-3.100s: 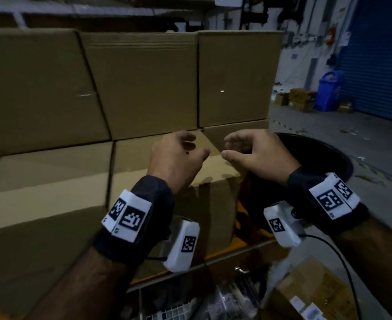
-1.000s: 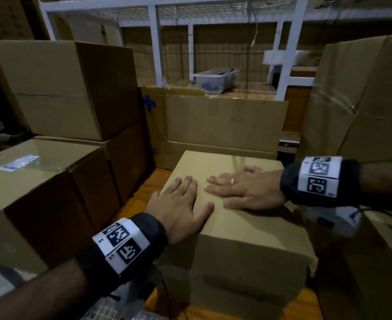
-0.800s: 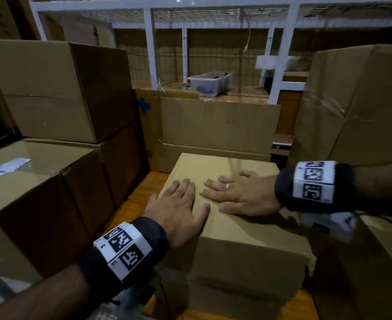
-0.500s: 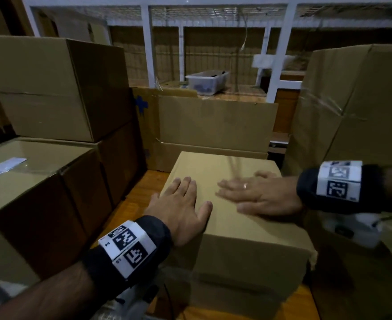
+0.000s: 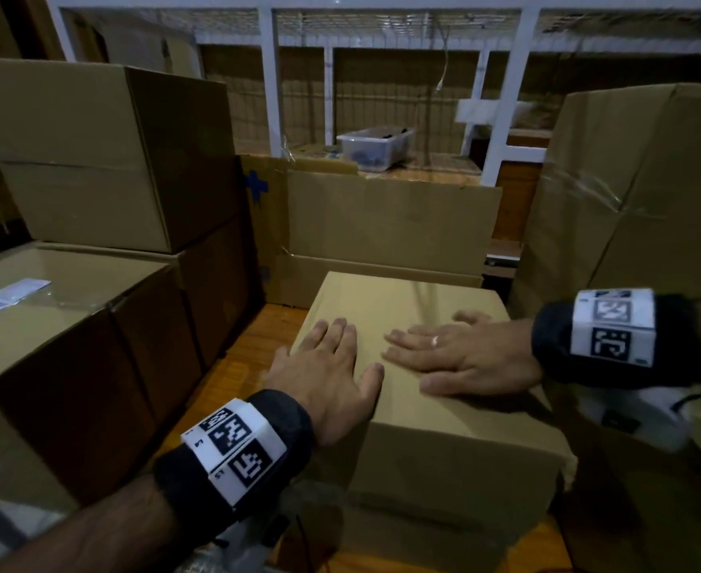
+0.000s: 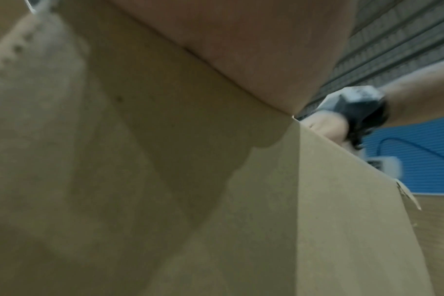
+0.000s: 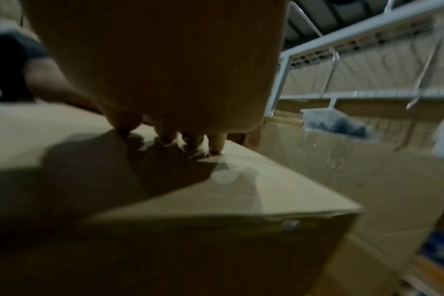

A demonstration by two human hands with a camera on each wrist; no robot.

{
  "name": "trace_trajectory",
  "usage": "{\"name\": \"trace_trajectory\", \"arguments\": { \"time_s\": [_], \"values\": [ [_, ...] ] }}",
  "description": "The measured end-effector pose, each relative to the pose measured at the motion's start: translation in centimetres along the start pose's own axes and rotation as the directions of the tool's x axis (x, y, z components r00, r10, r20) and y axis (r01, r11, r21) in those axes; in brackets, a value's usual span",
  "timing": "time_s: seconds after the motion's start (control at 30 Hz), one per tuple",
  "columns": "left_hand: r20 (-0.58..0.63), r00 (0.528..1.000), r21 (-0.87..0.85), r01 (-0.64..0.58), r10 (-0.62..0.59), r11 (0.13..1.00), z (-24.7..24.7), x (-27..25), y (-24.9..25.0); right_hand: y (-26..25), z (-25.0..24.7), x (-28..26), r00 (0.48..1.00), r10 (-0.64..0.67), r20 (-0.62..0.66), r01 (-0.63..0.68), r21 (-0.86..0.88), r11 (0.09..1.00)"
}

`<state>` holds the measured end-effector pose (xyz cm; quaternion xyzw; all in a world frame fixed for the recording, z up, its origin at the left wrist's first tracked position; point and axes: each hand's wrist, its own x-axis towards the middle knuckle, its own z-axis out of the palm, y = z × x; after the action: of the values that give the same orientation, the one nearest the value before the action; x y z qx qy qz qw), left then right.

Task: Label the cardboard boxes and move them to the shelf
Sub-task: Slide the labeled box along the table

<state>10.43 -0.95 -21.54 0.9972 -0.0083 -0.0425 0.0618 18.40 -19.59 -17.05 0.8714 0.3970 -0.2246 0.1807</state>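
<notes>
1. Labelled box [image 5: 63,308], far left: a white label [image 5: 10,294] on its top, so apparently done.
2. Left hand [image 5: 327,372]: fingers spread flat on the middle cardboard box [image 5: 435,423].
3. Right hand [image 5: 460,355]: flat too; no label visible under either hand.
4. White shelf frame [image 5: 501,117] behind; moving the box there is left.

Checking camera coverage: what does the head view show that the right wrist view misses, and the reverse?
Head only: the left hand lying flat on the small brown cardboard box, the white label on the large brown box at left, the blue cross mark, and both wrist bands.

Right wrist only: the undersides of the right hand's fingertips pressing the box top, and their shadow there.

Both: the right hand flat on the small box, the white metal shelf frame, and the clear plastic tub.
</notes>
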Motion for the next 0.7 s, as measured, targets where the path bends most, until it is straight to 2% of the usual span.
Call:
{"name": "trace_trajectory", "arguments": {
  "time_s": [0.1, 0.13, 0.23, 0.27, 0.37, 0.4, 0.5, 0.53, 0.63, 0.7],
  "values": [
    [0.001, 1.000, -0.007, 0.000, 0.000, 1.000, 0.1, 0.0, 0.0, 1.3, -0.5, 0.0, 0.989, 0.142, -0.036, -0.143, -0.012, 0.990],
    [-0.003, 1.000, -0.007, -0.001, 0.001, 1.000, 0.0, 0.0, 0.0, 0.8, -0.5, 0.1, 0.989, 0.139, -0.044, -0.139, -0.007, 0.990],
    [-0.006, 1.000, -0.008, -0.005, 0.005, 1.000, 0.1, 0.1, 0.0, -0.4, 0.2, 0.1, 1.000, 0.009, -0.010, -0.010, -0.018, 1.000],
    [-0.007, 1.000, -0.006, -0.005, 0.005, 1.000, 0.1, 0.1, -0.1, 0.1, 0.2, -0.2, 1.000, 0.011, -0.017, -0.011, -0.001, 1.000],
    [-0.005, 1.000, -0.010, -0.007, 0.007, 1.000, 0.3, 0.2, -0.1, 1.5, 0.1, -0.1, 0.982, 0.176, -0.072, -0.176, 0.017, 0.984],
    [-0.004, 1.000, -0.006, -0.006, 0.006, 1.000, 0.2, 0.2, -0.1, 0.9, -0.2, 0.1, 0.983, 0.164, -0.084, -0.163, 0.019, 0.986],
    [0.009, 1.000, 0.007, -0.011, 0.010, 1.000, 0.0, 0.2, 0.0, -1.5, -1.0, 1.4, 0.997, 0.015, -0.079, -0.015, -0.009, 1.000],
    [0.008, 1.000, 0.005, -0.007, 0.007, 1.000, 0.0, 0.1, 0.1, -1.3, -1.4, 1.9, 0.996, 0.024, -0.085, -0.025, -0.007, 1.000],
    [0.009, 1.000, -0.020, 0.021, -0.021, 1.000, -0.3, -0.2, 0.3, 0.2, -2.4, 2.9, 0.982, 0.157, -0.101, -0.159, -0.008, 0.987],
    [0.017, 1.000, -0.017, 0.024, -0.024, 1.000, -0.4, -0.3, 0.3, -0.2, -2.4, 3.2, 0.987, 0.125, -0.099, -0.126, -0.003, 0.992]
  ]
}}
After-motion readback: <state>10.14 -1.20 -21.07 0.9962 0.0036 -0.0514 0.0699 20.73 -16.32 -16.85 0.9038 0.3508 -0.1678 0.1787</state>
